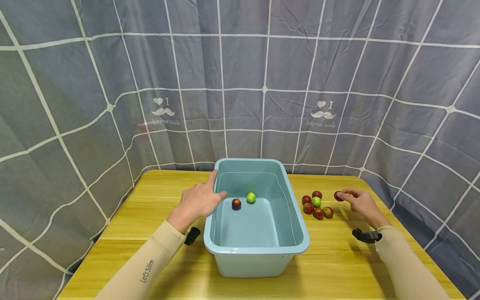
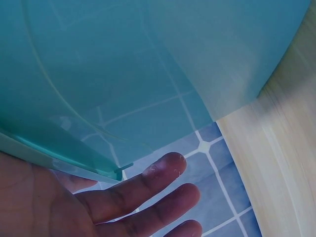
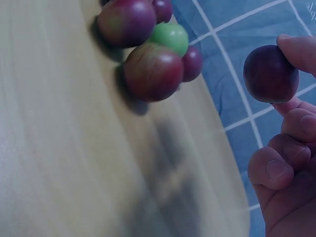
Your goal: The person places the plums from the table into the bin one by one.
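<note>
One dark plum (image 1: 338,196), near the loose plums (image 1: 318,213), is pinched by the right hand (image 1: 363,205). It's probably light, firm and slippery, so hold its round sides. The left hand (image 1: 200,200), fingers apart, touches the blue tub (image 1: 256,250).

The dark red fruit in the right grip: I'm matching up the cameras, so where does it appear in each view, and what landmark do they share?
Head: the dark red fruit is right of centre, pinched by the right grip, to the right of the other fruits.
Left wrist: not in it.
Right wrist: upper right, with the other fruits to its left.
Shared landmark: the white-lined curtain, visible in all three.
</note>
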The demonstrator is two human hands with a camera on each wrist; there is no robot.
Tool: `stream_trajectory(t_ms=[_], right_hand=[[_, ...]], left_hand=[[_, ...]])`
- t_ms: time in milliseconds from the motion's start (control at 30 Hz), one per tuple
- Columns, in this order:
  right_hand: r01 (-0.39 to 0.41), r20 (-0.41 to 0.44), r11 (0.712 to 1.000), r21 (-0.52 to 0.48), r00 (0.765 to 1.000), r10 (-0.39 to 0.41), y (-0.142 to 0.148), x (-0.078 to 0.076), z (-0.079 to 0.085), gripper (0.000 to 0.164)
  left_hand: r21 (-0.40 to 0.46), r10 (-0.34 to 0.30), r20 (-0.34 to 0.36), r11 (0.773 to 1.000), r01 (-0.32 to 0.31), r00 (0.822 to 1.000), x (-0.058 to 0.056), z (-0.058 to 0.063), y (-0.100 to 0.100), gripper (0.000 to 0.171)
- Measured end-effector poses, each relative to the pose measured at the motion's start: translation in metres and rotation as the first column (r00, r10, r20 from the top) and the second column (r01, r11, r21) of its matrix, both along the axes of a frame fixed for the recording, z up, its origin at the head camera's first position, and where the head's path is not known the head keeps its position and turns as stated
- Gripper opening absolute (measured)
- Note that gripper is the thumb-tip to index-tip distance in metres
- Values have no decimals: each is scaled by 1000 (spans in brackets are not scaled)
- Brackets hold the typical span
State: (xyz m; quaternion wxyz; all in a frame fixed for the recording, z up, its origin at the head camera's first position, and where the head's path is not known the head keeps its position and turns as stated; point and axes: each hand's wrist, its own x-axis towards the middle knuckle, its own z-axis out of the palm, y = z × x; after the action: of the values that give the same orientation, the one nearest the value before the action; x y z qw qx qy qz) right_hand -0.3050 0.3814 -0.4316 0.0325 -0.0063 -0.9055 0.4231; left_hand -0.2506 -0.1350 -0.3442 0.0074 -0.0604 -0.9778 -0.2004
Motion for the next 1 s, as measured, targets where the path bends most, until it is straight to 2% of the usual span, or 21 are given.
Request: stream_trajectory(t_ms=[433,700,1000], right_hand=[[-20,-34,1000,-23,999,19,-8,-6,28,63],[-76,-72,996,-52,995,73,-14,-7,42,57],[-114,-106,993,-12,988,112,-31,-8,63,50]], left_hand=[[0,2,5,1000,-2,1000,-1,0,0,85],[-9,5,3,1000,-5,1000,-2,0,0,85],[-6,7,9,1000,-7,1000,-2,0,1,85]])
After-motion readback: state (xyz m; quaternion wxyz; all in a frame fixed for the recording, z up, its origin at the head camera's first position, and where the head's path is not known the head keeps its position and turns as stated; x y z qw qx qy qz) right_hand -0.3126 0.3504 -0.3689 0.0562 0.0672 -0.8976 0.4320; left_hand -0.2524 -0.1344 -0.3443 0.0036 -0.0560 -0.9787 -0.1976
